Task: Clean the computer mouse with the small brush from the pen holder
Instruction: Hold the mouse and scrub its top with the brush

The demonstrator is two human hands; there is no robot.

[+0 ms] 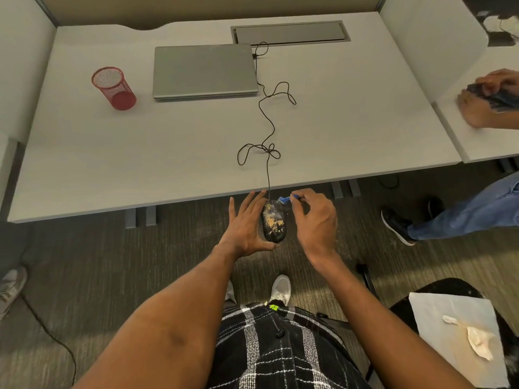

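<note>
Left hand (243, 226) cradling crumb-dusted mouse (273, 223), fingers spread; right hand (314, 220) pinching blue brush (286, 199) at its front

Mouse (274, 223) black, speckled with tan crumbs. Brush (287, 198) blue. Pen holder (114, 88) red mesh. Laptop (204, 71) silver-grey. Counter (112, 153) pale grey. Cable (269, 127) black. Shirt (280, 349) black-and-white plaid.

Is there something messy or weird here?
Yes. The black computer mouse, held off the desk in the left hand, has tan crumbs scattered over its top. The right hand holds a small blue brush at its front. Its cable lies tangled.
</note>
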